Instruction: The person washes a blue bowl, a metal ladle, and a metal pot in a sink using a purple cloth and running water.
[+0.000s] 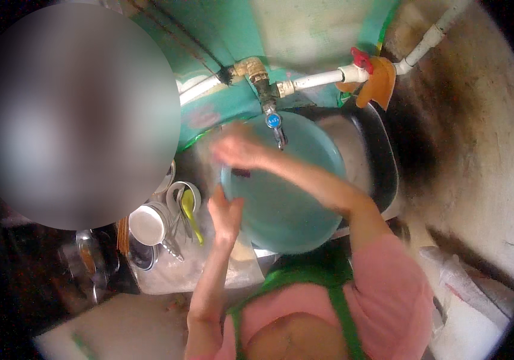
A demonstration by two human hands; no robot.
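A large pale blue-green basin (293,234) with water in it sits in the sink under a tap (276,127). My left hand (227,215) is closed on the basin's left rim, its thumb toward the inside. My right arm reaches across the basin, and my right hand (239,149) hovers by the far left rim. Motion smears its fingers, so I cannot make out whether they hold anything. Just below that hand, a small dark red thing (241,173) shows at the basin's inner edge; its kind is unclear.
Left of the basin, a counter (233,273) carries stacked white bowls (147,224), a cup (192,191) with a yellow-green spoon (187,207), and other utensils. White pipe (320,79) with a red valve handle (362,60) and orange gloves (378,83) runs behind. The dark sink rim (389,156) lies right.
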